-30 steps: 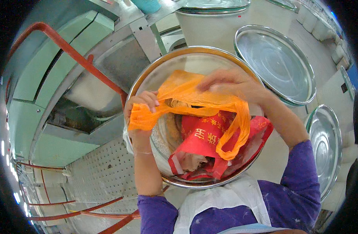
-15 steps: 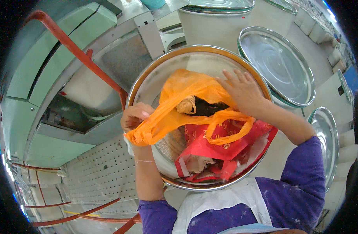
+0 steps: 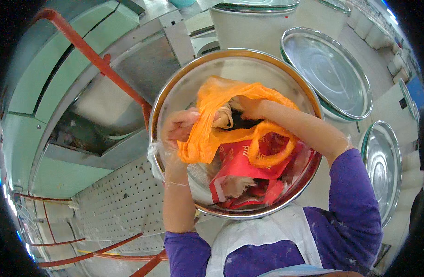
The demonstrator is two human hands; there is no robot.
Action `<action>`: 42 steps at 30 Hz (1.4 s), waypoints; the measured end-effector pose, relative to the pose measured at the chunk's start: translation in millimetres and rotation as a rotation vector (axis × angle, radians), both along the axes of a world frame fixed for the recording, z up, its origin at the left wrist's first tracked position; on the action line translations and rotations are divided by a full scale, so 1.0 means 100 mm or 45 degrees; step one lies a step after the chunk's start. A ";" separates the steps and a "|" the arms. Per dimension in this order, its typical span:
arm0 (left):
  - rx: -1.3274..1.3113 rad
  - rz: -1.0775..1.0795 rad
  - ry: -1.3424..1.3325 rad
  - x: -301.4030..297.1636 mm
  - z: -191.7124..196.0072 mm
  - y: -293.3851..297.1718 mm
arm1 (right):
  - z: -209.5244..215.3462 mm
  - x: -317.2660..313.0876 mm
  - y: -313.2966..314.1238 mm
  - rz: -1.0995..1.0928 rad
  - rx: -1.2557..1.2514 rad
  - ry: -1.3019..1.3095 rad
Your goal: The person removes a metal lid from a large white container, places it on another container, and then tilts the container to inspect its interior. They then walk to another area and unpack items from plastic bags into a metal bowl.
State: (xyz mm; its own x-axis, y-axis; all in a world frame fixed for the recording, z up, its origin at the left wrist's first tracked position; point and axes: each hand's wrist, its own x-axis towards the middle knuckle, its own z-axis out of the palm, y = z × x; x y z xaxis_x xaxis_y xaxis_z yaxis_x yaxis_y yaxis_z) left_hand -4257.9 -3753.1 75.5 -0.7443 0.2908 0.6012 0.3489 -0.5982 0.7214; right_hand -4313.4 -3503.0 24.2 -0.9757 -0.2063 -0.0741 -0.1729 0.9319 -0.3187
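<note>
Right hand [image 3: 249, 107] now plunged into orange bag [image 3: 207, 138], left hand [image 3: 177, 127] clamped on bag's edge, red bag [image 3: 239, 166] beneath, inside steel basin [image 3: 175, 92].

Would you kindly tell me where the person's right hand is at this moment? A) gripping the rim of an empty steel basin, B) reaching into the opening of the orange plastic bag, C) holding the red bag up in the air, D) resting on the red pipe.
B: the right hand goes into the mouth of the orange plastic bag, which the left hand holds open over the large steel basin.
</note>
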 end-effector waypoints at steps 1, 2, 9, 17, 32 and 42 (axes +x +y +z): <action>0.041 -0.046 -0.016 -0.01 -0.01 0.00 | -0.09 -0.05 0.12 -0.064 -0.029 -0.042; 0.051 -0.084 -0.052 -0.01 -0.01 0.00 | -0.17 -0.09 0.22 -0.118 -0.060 -0.084; 0.038 -0.165 -0.018 -0.02 0.01 0.02 | -0.25 -0.14 0.62 -0.312 -0.223 -0.260; 0.034 -0.233 0.049 -0.03 0.03 0.06 | -0.20 0.02 0.55 -0.241 -0.395 -0.374; -0.014 -0.285 0.005 0.02 0.02 0.07 | -0.29 -0.06 0.67 -0.423 -0.432 -0.271; 0.016 -0.307 -0.025 -0.02 0.01 0.04 | -0.33 -0.05 0.52 -0.472 -0.516 -0.367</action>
State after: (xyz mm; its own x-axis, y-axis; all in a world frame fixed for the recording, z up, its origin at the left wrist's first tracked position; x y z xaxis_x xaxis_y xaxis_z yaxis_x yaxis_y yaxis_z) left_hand -4259.9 -3748.6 76.4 -0.6660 0.4540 0.5918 0.1809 -0.6714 0.7187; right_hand -4318.6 -3451.0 -9.1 -0.9403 0.0757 -0.3318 0.2848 0.7088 -0.6454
